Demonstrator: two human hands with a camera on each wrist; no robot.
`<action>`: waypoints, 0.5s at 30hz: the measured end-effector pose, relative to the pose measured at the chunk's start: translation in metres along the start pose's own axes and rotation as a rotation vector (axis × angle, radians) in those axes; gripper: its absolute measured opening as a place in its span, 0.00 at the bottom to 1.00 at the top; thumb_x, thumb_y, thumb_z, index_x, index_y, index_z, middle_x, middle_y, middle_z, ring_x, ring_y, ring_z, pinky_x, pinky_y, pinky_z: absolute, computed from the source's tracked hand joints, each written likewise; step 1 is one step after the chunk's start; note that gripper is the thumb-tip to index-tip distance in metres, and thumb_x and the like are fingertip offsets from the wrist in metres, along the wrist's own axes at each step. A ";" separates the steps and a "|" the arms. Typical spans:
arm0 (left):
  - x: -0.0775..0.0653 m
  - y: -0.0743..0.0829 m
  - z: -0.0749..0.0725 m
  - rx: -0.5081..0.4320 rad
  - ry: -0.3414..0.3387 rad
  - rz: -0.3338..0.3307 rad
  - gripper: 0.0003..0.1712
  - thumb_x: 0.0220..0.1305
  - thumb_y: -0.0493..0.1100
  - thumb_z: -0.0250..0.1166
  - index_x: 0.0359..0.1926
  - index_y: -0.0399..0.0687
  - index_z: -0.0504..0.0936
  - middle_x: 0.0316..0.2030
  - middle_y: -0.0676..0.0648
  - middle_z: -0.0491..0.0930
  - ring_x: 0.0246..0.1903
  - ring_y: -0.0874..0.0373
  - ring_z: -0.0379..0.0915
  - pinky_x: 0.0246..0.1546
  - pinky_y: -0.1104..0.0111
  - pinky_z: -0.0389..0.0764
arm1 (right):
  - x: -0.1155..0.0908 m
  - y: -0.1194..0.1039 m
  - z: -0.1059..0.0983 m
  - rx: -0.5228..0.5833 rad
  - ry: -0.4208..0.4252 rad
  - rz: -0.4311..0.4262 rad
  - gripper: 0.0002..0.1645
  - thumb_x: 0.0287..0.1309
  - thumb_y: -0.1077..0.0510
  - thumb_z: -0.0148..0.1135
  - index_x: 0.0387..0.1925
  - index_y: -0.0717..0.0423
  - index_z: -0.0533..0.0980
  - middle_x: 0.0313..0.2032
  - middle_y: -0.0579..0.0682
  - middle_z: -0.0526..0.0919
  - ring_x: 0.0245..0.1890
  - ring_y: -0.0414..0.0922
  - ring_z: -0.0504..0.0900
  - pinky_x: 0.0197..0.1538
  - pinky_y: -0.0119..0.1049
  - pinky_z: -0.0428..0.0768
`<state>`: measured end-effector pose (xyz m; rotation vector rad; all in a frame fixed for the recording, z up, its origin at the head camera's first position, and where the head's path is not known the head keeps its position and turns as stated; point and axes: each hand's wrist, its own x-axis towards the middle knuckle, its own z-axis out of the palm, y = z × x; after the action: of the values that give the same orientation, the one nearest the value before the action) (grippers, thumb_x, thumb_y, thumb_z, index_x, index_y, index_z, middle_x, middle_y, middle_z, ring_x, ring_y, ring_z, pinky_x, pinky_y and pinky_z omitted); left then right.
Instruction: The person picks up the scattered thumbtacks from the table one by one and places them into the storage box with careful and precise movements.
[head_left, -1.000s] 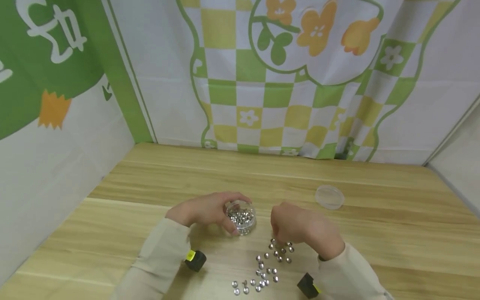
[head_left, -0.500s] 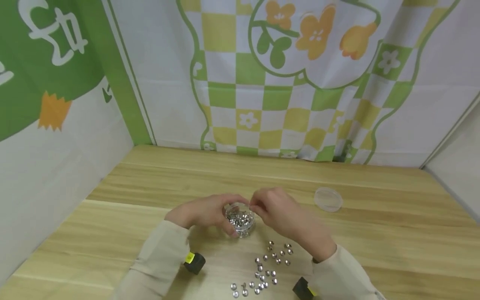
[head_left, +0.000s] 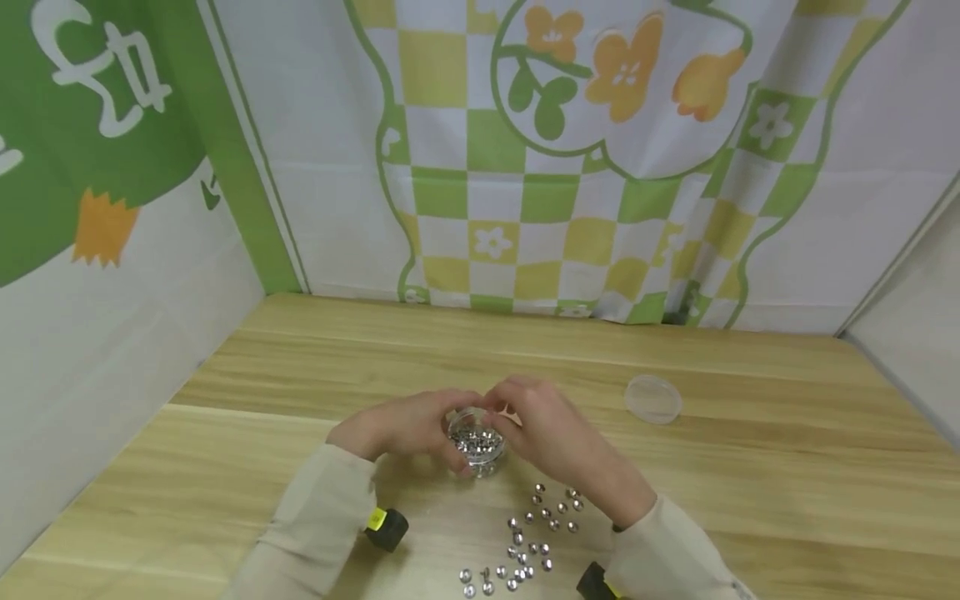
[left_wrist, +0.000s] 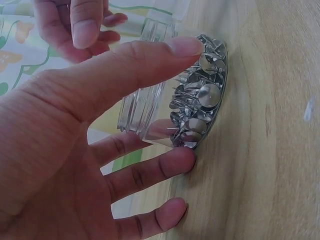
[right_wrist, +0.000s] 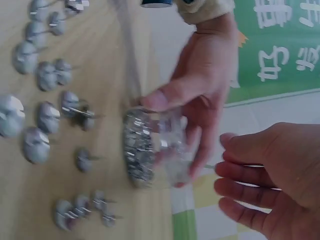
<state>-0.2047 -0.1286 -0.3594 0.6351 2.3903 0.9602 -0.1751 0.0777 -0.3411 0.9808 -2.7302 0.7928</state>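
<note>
Around the left side of a small clear round jar (head_left: 480, 467), my left hand (head_left: 408, 427) curls its thumb and fingers. Silver thumbtacks (left_wrist: 200, 95) fill the jar's lower part, seen through its wall in the left wrist view. The jar has no lid on and stands on the table. My right hand (head_left: 551, 433) is over the jar's right rim, fingers loosely bent; in the right wrist view its fingertips (right_wrist: 227, 172) show nothing held. More thumbtacks (head_left: 522, 559) lie scattered nearer the person, most with heads down and pins up or tilted.
A clear round lid (head_left: 653, 399) lies flat on the wooden table (head_left: 750, 467), right of the jar and farther back. Printed cloth (head_left: 495, 200) hangs along the table's back edge. Black wrist cameras (head_left: 387, 530) sit under both sleeves.
My right hand has gone from the scattered thumbtacks up and left to the jar's mouth. Its fingers now reach over the rim. My left hand stays on the jar.
</note>
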 end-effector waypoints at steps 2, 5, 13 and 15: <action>0.000 0.000 0.000 0.011 -0.007 0.004 0.47 0.40 0.45 0.79 0.64 0.66 0.70 0.60 0.52 0.73 0.54 0.54 0.71 0.59 0.52 0.70 | -0.001 0.002 -0.007 -0.013 -0.060 0.036 0.04 0.58 0.59 0.65 0.35 0.56 0.82 0.31 0.45 0.84 0.31 0.38 0.80 0.36 0.29 0.80; 0.000 0.001 -0.001 0.018 -0.015 0.008 0.47 0.40 0.45 0.80 0.64 0.67 0.70 0.60 0.50 0.73 0.54 0.54 0.71 0.58 0.52 0.70 | -0.006 0.005 -0.020 -0.046 -0.210 0.074 0.04 0.55 0.62 0.67 0.26 0.55 0.82 0.23 0.43 0.81 0.24 0.35 0.75 0.29 0.27 0.75; 0.001 -0.001 0.000 0.005 -0.016 0.017 0.47 0.40 0.46 0.79 0.64 0.66 0.71 0.62 0.49 0.72 0.57 0.52 0.69 0.61 0.50 0.68 | -0.016 0.004 -0.024 -0.050 -0.525 0.230 0.17 0.44 0.71 0.62 0.08 0.53 0.73 0.09 0.39 0.66 0.13 0.36 0.61 0.18 0.28 0.63; 0.001 -0.001 0.000 0.003 -0.016 0.024 0.47 0.40 0.46 0.80 0.64 0.65 0.71 0.63 0.49 0.72 0.59 0.51 0.68 0.62 0.48 0.67 | -0.017 0.005 -0.020 -0.065 -0.539 0.261 0.15 0.43 0.71 0.64 0.10 0.54 0.77 0.10 0.41 0.72 0.13 0.36 0.66 0.18 0.28 0.67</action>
<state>-0.2055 -0.1283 -0.3604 0.6719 2.3754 0.9591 -0.1660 0.1004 -0.3306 0.9474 -3.3743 0.5220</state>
